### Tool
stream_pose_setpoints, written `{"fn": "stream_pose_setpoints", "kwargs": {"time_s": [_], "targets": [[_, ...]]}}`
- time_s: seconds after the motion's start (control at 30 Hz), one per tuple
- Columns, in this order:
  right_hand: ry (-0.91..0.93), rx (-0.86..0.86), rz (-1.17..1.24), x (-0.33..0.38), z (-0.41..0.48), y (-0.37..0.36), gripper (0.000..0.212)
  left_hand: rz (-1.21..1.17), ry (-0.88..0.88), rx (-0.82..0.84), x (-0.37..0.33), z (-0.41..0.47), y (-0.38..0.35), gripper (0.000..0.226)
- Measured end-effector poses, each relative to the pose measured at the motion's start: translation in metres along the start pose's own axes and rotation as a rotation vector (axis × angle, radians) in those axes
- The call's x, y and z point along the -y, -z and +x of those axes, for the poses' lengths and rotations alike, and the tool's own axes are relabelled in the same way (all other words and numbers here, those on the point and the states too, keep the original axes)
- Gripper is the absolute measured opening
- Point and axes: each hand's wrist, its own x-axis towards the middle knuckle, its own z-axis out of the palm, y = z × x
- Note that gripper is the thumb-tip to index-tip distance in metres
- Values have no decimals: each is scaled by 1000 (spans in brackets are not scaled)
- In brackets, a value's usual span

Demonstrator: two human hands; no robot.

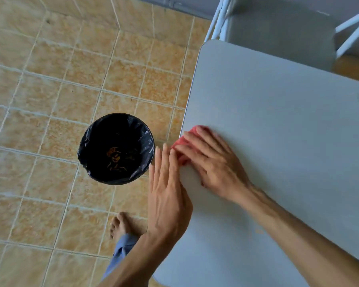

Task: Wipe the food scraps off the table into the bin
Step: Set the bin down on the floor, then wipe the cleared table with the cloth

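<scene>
Two bare hands are working at the left edge of a pale grey table (pixel 278 121), which is standing on a floor (pixel 39 79) of tan tiles with light grout lines. A grey chair (pixel 282 34) with white legs is sitting at the table's far end. The right hand (pixel 214 162) is pressing flat on a red cloth (pixel 181 141), fingers spread and extended over it rather than curled; the cloth is bunched at the very rim of the table, its long axis running roughly along that edge, mostly hidden under the fingers. The left hand (pixel 166 189) is hovering just off the table edge, fingers straight and together, open, touching the cloth's near end and gripping nothing. A round bin (pixel 116 149) lined with a black bag is standing on the floor near the table edge, left of both hands, with orange-brown food scraps (pixel 114 156) lying at its bottom. A bare foot (pixel 122 224) and a blue trouser leg (pixel 120 251) are showing below the left arm
</scene>
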Motion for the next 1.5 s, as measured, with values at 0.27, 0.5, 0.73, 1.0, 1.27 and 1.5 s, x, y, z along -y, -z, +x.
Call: {"fn": "stream_pose_setpoints", "kwargs": {"time_s": [0.27, 0.5, 0.73, 1.0, 1.27, 1.5], "targets": [[-258, -208, -54, -49, 59, -2, 50, 246, 69, -21, -24, -25, -45, 57], [94, -63, -90, -133, 73, 21, 50, 380, 100, -37, -26, -20, -51, 59], [-73, -190, 3, -75, 68, 6, 47, 438, 84, -63, -26, -24, -52, 59], [-161, -133, -55, -143, 76, 31, 50, 461, 77, -82, -27, -20, -53, 58], [190, -6, -17, -51, -16, 10, 106, 481, 70, -119, -27, -21, -55, 56], [-655, -359, 0, -85, -22, 15, 56, 467, 71, -134, -27, -22, -55, 56]]}}
